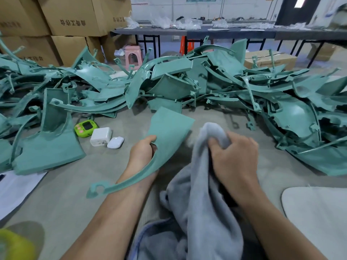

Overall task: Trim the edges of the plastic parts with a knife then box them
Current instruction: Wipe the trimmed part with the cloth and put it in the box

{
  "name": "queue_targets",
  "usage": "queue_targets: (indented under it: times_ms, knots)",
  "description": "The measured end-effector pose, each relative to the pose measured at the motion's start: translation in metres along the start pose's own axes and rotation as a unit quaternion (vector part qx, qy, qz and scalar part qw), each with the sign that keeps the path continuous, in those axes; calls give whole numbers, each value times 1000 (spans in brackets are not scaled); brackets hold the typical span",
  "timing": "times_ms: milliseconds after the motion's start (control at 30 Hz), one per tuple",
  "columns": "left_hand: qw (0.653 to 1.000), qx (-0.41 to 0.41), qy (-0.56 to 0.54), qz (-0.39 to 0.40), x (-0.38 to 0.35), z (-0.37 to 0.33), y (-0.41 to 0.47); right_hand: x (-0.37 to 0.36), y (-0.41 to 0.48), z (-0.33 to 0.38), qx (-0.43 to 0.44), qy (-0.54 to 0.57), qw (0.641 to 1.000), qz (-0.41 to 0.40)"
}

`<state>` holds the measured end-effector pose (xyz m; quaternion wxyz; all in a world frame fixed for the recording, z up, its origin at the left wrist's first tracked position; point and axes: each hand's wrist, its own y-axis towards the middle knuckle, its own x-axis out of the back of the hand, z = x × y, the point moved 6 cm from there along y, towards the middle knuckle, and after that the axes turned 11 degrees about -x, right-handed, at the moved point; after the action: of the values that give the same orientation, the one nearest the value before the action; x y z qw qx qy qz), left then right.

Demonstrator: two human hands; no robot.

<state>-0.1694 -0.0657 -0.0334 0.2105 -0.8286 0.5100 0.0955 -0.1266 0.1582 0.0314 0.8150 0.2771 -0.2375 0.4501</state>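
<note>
Grey fleece cloth [206, 203] over lap, bunched top gripped by right hand [234, 156], fingers curled | left hand [141, 152] fingers curled round flat teal plastic part [169, 132] with long hooked arm, held just left of cloth | lime-green timer [86, 127], white charger block [100, 136] on floor | heap of teal plastic parts [187, 81] beyond | brown cardboard boxes [71, 14] stacked far left

One wide-angle view from the head faces forward and down over the floor [71, 199]. The left hand [141, 149] and right hand [234, 156] are close below.
</note>
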Motion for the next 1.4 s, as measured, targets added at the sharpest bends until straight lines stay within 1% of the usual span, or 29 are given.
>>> queue_targets:
  times_ms: [33, 67, 100, 133, 167, 200, 267, 300, 333, 400, 433, 467, 500, 533, 600, 633, 667, 733, 767, 833, 867, 933, 1033, 1133, 1200, 1233, 1300, 1367, 1400]
  knots:
    - [999, 14, 1, 44, -7, 5, -3, -1, 6, -10, -66, 94, 993, 37]
    - [996, 5, 34, 86, -14, 7, -7, -4, 7, -16, -133, 202, 966, 90]
    - [986, -23, 109, 125, -22, 8, -11, -8, 6, -18, -185, 285, 930, 140]
    - [962, -70, 214, 151, -30, 5, -16, -12, 3, -17, -213, 343, 896, 185]
    - [924, -129, 322, 162, -36, 2, -18, -15, 1, -16, -222, 372, 875, 217]
    - [888, -172, 393, 167, -40, 0, -21, -15, -1, -14, -217, 386, 863, 244]
    - [858, -222, 436, 157, -40, -2, -24, -16, -4, -11, -167, 369, 863, 302]
    - [846, -246, 451, 144, -37, -3, -25, -19, -6, -7, -124, 343, 874, 321]
    - [823, -275, 478, 136, -36, -5, -28, -21, -10, -3, -86, 316, 889, 321]
    - [759, -325, 546, 142, -35, -5, -36, -22, -9, -1, -67, 302, 918, 249]
    - [742, -346, 555, 150, -35, -6, -39, -19, -4, -5, -83, 313, 926, 194]
    - [746, -358, 537, 163, -35, -9, -41, -13, 1, -9, -106, 327, 929, 140]
    - [769, -355, 501, 177, -35, -12, -41, -5, 8, -15, -130, 340, 927, 86]
    - [801, -341, 454, 189, -32, -14, -38, 5, 13, -22, -144, 342, 928, 32]
    - [876, -300, 315, 208, -29, -20, -32, 25, 16, -27, -120, 268, 954, -60]
    - [899, -271, 249, 238, -30, -22, -32, 29, 13, -23, -90, 212, 970, -71]
    - [907, -244, 188, 286, -36, -20, -36, 27, 7, -15, -55, 167, 983, -51]
    - [896, -203, 99, 381, -52, -11, -50, 10, -6, 4, 20, 109, 993, 47]
    - [889, -191, 74, 409, -59, -8, -58, 1, -13, 14, 63, 93, 989, 101]
    - [890, -171, 54, 419, -64, -6, -64, -14, -26, 31, 139, 96, 966, 195]
    - [893, -161, 49, 417, -63, -9, -65, -19, -30, 34, 158, 104, 954, 234]
    - [900, -147, 23, 410, -61, -12, -61, -25, -34, 36, 194, 96, 937, 273]
    - [913, -135, 5, 384, -58, -12, -56, -33, -32, 32, 220, 76, 936, 264]
    - [918, -44, 0, 394, -60, 0, -56, -41, -20, 31, 207, 21, 953, 219]
    - [920, -17, 14, 392, -57, 4, -47, -45, -12, 34, 201, 13, 960, 196]
    - [921, -12, 14, 390, -54, 5, -44, -46, -7, 34, 183, 23, 965, 185]
    - [917, -5, 17, 398, -51, 5, -40, -50, 8, 31, 107, 26, 976, 188]
    - [912, -20, 41, 407, -51, 3, -42, -53, 24, 23, 30, 9, 979, 202]
    - [910, -30, 53, 410, -51, 2, -43, -53, 30, 19, 11, -14, 980, 200]
